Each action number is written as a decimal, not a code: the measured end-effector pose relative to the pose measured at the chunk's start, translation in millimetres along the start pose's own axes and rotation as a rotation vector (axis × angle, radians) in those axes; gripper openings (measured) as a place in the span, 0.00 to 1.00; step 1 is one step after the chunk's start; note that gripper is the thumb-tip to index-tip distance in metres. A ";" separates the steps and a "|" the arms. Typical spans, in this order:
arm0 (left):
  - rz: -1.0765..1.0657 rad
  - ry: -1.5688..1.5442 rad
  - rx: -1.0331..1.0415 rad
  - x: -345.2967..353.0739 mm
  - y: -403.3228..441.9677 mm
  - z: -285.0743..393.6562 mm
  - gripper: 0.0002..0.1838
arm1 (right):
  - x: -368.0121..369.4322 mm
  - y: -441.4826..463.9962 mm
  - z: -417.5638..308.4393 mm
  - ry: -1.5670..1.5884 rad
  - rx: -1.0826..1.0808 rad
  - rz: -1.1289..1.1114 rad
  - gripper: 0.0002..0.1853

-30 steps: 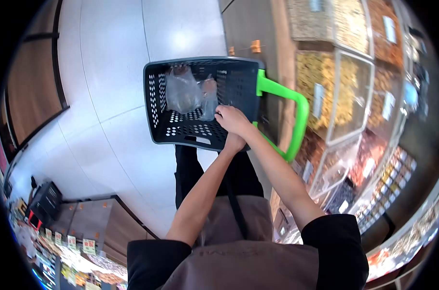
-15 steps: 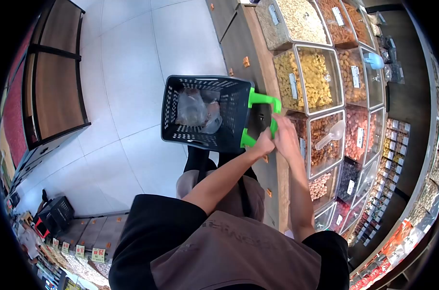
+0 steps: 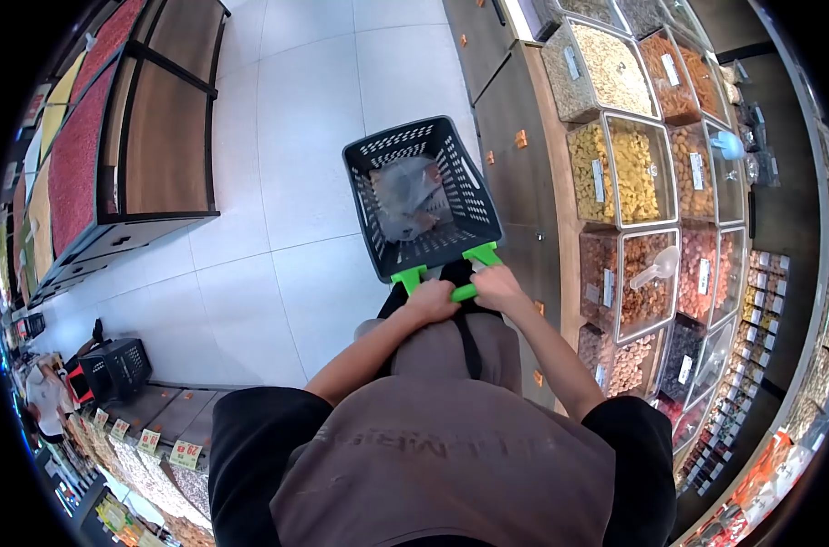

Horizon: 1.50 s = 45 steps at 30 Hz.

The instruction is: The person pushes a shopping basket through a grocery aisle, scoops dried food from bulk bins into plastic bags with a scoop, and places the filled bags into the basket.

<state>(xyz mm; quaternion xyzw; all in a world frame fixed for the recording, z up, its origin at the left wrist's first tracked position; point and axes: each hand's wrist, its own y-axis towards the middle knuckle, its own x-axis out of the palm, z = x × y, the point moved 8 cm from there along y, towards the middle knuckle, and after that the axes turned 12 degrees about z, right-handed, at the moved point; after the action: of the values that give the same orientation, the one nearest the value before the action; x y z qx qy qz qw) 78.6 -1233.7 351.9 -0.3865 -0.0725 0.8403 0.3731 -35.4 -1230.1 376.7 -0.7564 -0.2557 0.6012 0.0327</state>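
A dark shopping basket (image 3: 360, 196) with perforated walls is in front of me, above the tiled floor. Its bright green handle (image 3: 465, 293) points toward my body. My left hand (image 3: 432, 301) is closed around the handle's left part, and my right hand (image 3: 498, 287) grips it near the right corner. Inside the basket lie clear plastic bags (image 3: 405, 196); their contents are hard to make out.
To the right, a wooden-edged counter carries clear bins, among them yellow dried pieces (image 3: 622, 171), and a clear scoop (image 3: 656, 268) lies on one lid. Dark wood display stands (image 3: 168, 137) line the left. Another dark basket (image 3: 113, 369) stands at lower left.
The basket has swung from pointing sideways at the counter to lying straight ahead, its handle now toward me. Both hands moved left and down with it, spreading apart along the handle.
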 end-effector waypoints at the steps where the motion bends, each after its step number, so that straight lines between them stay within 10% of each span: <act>1: 0.007 0.001 0.003 -3.5 -2.8 -4.5 0.17 | 6.0 9.8 -5.8 0.018 0.000 -0.059 0.10; 10: 0.485 0.383 0.277 -103.0 30.0 -4.1 0.31 | -21.2 76.9 2.6 0.112 0.089 0.044 0.12; 16: 0.445 0.387 0.269 -137.5 85.5 -7.7 0.42 | -59.3 133.1 30.5 0.078 0.073 0.114 0.13; 20: 0.034 0.384 -0.001 -137.4 147.5 -35.0 0.23 | -75.4 174.2 57.9 0.042 0.077 0.094 0.13; 38: 0.166 0.513 -0.077 -274.6 316.8 -51.8 0.12 | -172.7 350.8 136.3 0.145 -0.087 0.125 0.12; 40: 0.072 0.466 -0.218 -298.3 329.0 -47.3 0.17 | -185.9 376.7 146.1 0.138 -0.065 0.100 0.12; 42: 0.470 0.518 0.232 -336.3 334.1 -6.2 0.34 | -196.1 398.3 152.5 0.127 -0.096 0.113 0.12; 45: 0.376 0.463 0.185 -356.4 367.5 -20.4 0.45 | -213.3 434.5 165.8 0.112 -0.100 0.134 0.12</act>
<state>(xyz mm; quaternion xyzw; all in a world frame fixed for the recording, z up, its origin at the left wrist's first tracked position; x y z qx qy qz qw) 33.8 -1742.0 399.3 -0.5387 0.1638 0.7873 0.2514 -69.2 -1740.5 366.5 -0.8050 -0.2320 0.5452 -0.0313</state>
